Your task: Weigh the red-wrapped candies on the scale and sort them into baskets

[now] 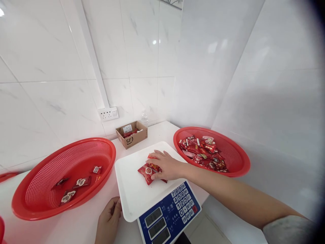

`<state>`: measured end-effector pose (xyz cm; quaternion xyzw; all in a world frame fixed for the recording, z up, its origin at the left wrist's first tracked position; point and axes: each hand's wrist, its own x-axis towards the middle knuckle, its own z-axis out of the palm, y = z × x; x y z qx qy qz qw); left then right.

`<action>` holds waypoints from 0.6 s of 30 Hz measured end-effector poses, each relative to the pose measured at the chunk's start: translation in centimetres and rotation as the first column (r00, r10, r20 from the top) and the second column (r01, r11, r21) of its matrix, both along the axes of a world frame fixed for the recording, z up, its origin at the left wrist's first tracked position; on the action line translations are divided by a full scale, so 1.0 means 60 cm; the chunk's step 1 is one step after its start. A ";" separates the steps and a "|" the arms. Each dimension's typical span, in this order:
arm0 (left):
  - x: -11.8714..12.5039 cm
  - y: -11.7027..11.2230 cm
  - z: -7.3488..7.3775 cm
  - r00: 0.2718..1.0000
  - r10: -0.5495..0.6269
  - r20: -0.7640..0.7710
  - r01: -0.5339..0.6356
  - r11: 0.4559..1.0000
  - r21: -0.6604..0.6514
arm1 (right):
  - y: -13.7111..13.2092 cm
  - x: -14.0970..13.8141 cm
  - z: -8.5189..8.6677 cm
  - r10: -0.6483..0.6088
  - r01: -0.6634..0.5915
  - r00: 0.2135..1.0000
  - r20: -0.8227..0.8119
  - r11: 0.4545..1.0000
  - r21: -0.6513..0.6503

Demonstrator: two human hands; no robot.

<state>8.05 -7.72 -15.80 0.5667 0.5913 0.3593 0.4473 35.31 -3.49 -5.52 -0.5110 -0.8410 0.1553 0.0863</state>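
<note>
My right hand (169,166) reaches over the white weighing tray (132,200) from the right. Its fingers and thumb are curved around several small red wrapped snack packets (146,173), partly covering them; the packets lie on the tray. Under the tray is a digital scale with a blue keypad panel (170,210) and grey displays at the front. Beside the tray's left front edge, my left hand (109,217) is closed, fingers curled and thumb pressed against them. Whether anything is between those fingers is hidden.
On the left stands a red mesh basket (63,149) with several packets (81,182) inside. Another red basket (238,159) on the right holds a heap of red packets (200,149). A small cardboard box (137,137) and a clear plastic bottle (144,118) stand behind, near the tiled wall.
</note>
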 end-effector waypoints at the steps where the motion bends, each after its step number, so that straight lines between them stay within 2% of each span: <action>1: 0.000 0.000 0.000 1.000 0.003 -0.003 -0.003 1.000 -0.002 | 0.004 -0.003 -0.002 -0.008 0.008 1.000 0.007 1.000 -0.012; 5: -0.002 0.001 -0.003 1.000 0.012 0.000 -0.012 1.000 0.006 | 0.014 -0.020 -0.012 -0.005 0.007 1.000 0.025 0.996 -0.093; 9: -0.003 0.002 -0.005 1.000 0.013 0.006 -0.014 1.000 0.017 | 0.010 -0.034 -0.014 0.083 -0.084 0.996 -0.009 0.993 -0.079; 12: -0.002 0.001 -0.001 1.000 0.003 -0.004 -0.003 1.000 0.014 | 0.004 -0.027 -0.004 0.117 -0.119 0.993 -0.035 0.989 -0.087; 15: -0.001 0.000 0.006 1.000 0.018 0.002 -0.018 1.000 0.013 | 0.004 0.010 0.014 0.008 -0.011 0.997 -0.081 0.999 -0.040; 17: 0.000 0.000 0.008 0.999 0.031 0.010 -0.031 0.999 0.013 | 0.009 0.058 0.022 -0.144 0.151 0.981 -0.127 0.987 0.049; 18: 0.000 0.000 0.008 0.999 0.032 0.014 -0.032 0.999 0.014 | 0.012 0.089 0.024 -0.238 0.252 0.962 -0.135 0.963 0.092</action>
